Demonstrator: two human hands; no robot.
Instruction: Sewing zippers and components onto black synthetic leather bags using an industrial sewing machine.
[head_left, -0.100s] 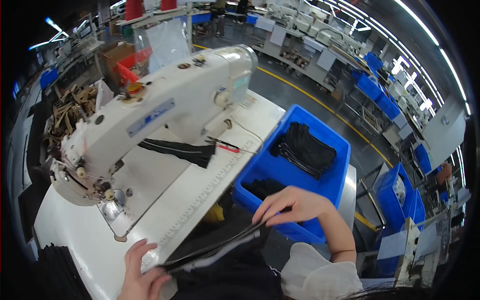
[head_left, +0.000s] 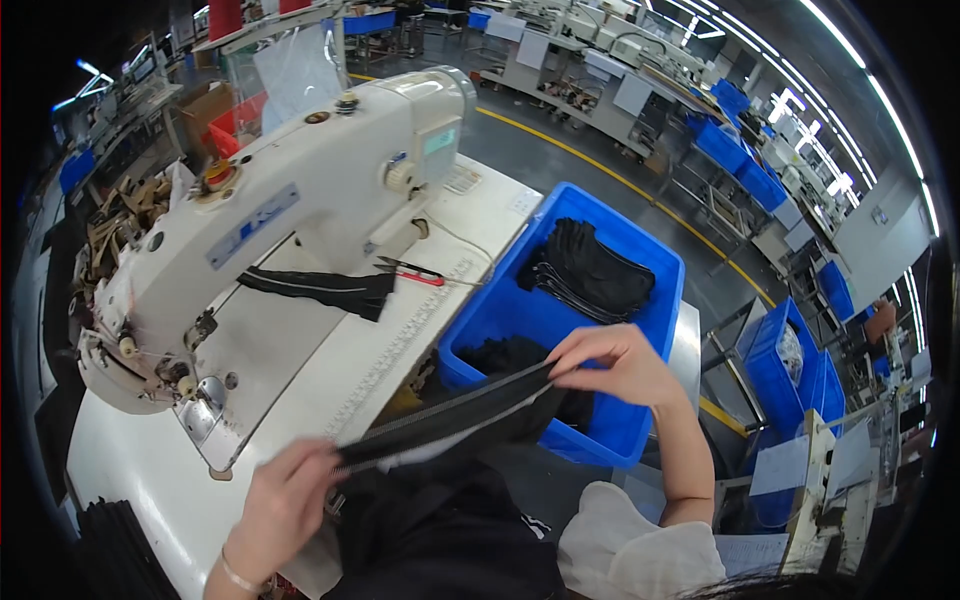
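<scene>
A long black fabric strip (head_left: 450, 412) with a pale line and a finely ribbed, zipper-like edge is stretched slantwise over my lap. My left hand (head_left: 282, 505), somewhat blurred, pinches its lower left end near the table's front edge. At the upper right end my right hand (head_left: 615, 368) grips it between thumb and fingers, over the near side of the blue bin (head_left: 668, 300). Another black strip (head_left: 340, 290) lies on the white sewing table (head_left: 300, 425) beside the sewing machine (head_left: 260, 215). Red-handled thread snips (head_left: 418, 274) rest near that strip's right end.
In the blue bin lie a folded black stack (head_left: 590, 272) and loose black cloth (head_left: 505, 352). A dark fabric pile (head_left: 115, 545) sits at the lower left. Brown scraps (head_left: 125, 215) are heaped behind the machine. More blue bins (head_left: 780, 350) stand at right.
My right hand has risen slightly to the right and my left hand has closed on the strip, which now lies flatter and wider. The whole view has shifted a little.
</scene>
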